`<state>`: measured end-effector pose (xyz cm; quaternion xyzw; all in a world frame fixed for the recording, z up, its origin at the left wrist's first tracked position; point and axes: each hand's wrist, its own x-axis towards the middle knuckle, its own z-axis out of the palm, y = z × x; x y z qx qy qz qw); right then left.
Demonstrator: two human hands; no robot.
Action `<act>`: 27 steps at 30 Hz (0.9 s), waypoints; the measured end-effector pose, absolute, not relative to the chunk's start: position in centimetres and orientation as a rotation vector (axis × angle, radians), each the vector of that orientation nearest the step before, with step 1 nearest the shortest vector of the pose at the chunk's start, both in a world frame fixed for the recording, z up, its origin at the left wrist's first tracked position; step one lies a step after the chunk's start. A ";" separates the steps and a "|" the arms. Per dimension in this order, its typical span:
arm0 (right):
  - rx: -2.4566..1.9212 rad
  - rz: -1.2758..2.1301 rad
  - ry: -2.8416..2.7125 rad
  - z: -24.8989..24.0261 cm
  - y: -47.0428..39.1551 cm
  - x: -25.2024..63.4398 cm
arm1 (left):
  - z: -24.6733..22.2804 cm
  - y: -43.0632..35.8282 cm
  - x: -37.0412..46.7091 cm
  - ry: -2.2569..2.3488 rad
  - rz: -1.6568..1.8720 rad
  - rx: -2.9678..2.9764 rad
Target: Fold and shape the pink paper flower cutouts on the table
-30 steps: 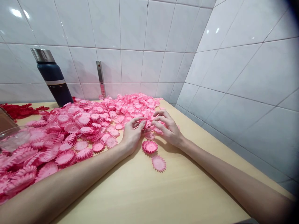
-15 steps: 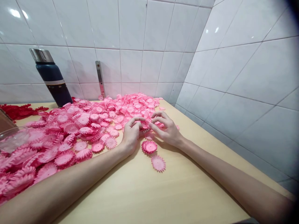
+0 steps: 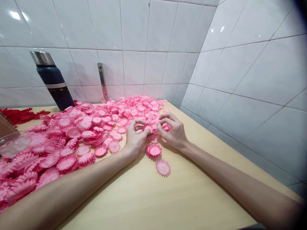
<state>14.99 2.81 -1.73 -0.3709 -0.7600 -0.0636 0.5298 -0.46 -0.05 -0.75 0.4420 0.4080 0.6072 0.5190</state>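
My left hand (image 3: 136, 137) rests at the right edge of a heap of pink scalloped discs (image 3: 96, 127), its thumb and fingers closed on a pink disc (image 3: 149, 127). Close by on the right, my right hand (image 3: 173, 130) has its thumb and forefinger tips pinched together; anything between them is too small to make out. Just below the hands lies a darker pink layered disc (image 3: 153, 150), and nearer to me a single pale pink disc (image 3: 163, 167) lies flat on the table.
A dark blue bottle (image 3: 56, 84) stands at the back left by the tiled wall (image 3: 134, 32). Red pieces (image 3: 21, 115), a brown box (image 3: 6, 125) and a clear plastic container (image 3: 14, 145) are at the left. A metal strip (image 3: 102, 78) leans on the wall.
My hands have moved slightly apart. My right hand has shifted a little right, and its thumb and forefinger have come together. My left thumb has straightened toward the disc.
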 end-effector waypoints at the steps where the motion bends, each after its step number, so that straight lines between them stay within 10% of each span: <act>1: -0.881 -0.163 -1.819 -1.8 2.8 15.0 | -0.7 -0.1 -0.5 0.980 1.455 1.059; 27: -1.006 -0.441 -1.847 -2.0 2.8 14.9 | -0.9 -0.1 -0.2 0.937 1.452 1.218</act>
